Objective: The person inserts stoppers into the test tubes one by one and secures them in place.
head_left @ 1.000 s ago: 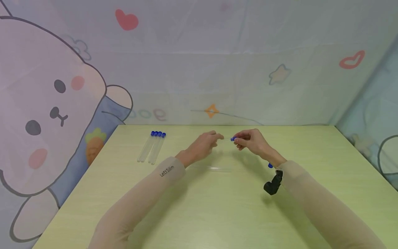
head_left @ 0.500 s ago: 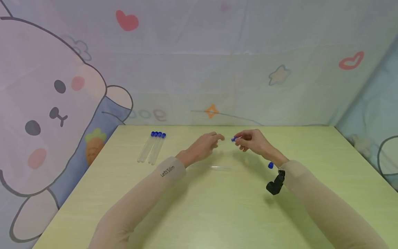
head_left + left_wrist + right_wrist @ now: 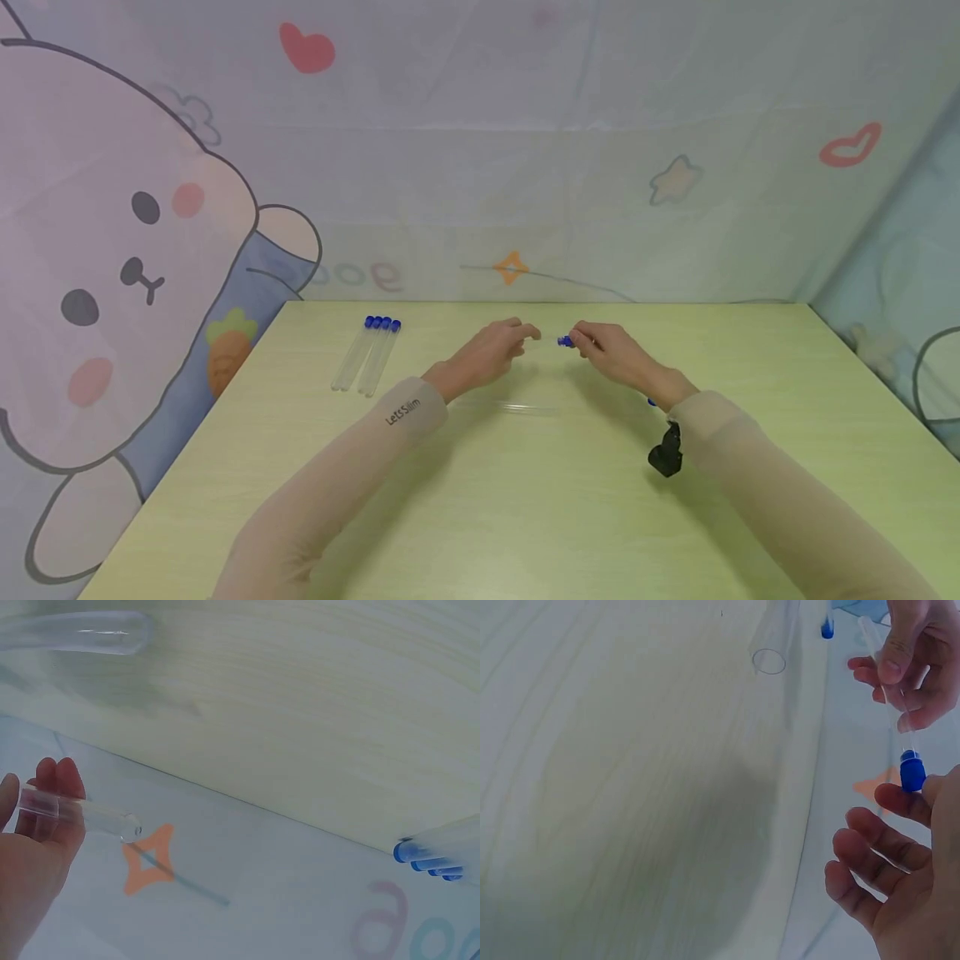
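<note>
Above the table, my left hand (image 3: 491, 350) grips a clear test tube (image 3: 105, 817) between thumb and fingers, its rounded end free in the left wrist view. At the tube's other end is a blue cap (image 3: 913, 772), pinched by the thumb and forefinger of my right hand (image 3: 618, 354). The cap's narrower part meets the tube's mouth in the right wrist view; how deep it sits I cannot tell. Below the hands, an uncapped clear tube (image 3: 525, 408) lies on the table. Behind my right wrist a loose blue cap (image 3: 652, 402) is mostly hidden.
Several test tubes with blue caps (image 3: 381, 322) lie side by side at the left of the pale wooden table (image 3: 487, 517). A printed cloth (image 3: 480, 167) hangs behind the table's far edge. A black wrist camera (image 3: 666, 452) hangs beneath my right wrist.
My right hand has shifted slightly right and nearer, and its grip on the cap has turned, so more of the cap shows. The loose cap is more covered. My left hand stays nearly still.
</note>
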A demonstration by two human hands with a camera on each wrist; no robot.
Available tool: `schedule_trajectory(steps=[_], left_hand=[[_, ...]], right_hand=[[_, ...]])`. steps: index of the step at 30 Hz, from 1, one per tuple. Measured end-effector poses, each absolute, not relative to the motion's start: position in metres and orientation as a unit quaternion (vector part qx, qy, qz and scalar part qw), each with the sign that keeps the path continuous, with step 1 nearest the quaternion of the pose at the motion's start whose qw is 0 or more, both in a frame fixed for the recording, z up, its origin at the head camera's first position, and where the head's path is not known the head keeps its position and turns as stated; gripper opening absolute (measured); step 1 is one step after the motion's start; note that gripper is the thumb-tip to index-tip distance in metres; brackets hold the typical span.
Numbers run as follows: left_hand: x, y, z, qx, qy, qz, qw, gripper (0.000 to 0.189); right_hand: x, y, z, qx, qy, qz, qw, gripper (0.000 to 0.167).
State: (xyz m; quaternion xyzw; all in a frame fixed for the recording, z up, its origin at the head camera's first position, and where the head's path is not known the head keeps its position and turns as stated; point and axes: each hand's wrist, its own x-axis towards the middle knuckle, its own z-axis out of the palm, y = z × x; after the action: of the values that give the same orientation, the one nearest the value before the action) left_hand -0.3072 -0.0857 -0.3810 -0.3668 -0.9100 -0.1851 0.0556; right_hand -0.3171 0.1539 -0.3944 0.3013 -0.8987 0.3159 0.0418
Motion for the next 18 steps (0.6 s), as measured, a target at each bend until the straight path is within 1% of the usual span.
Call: schedule_trajectory(steps=[6, 11, 18], left_hand=[[-0.308, -0.084, -0.383, -0.37, -0.905, -0.202, 0.056, 0.032], [-0.307, -0.081, -0.386, -0.372, -0.9, -0.214, 0.08, 0.03], [-0.305, -0.077, -0.387, -0.359, -0.901, -0.219, 0.108, 0.033]], right_hand=[[-0.316, 0.148, -0.398, 0.297, -0.88, 0.369, 0.029, 0.028], [-0.314, 0.142, -0.401, 0.273, -0.868, 0.414, 0.015, 0.03], [-0.309, 0.136, -0.403, 0.253, -0.869, 0.424, 0.038, 0.033]])
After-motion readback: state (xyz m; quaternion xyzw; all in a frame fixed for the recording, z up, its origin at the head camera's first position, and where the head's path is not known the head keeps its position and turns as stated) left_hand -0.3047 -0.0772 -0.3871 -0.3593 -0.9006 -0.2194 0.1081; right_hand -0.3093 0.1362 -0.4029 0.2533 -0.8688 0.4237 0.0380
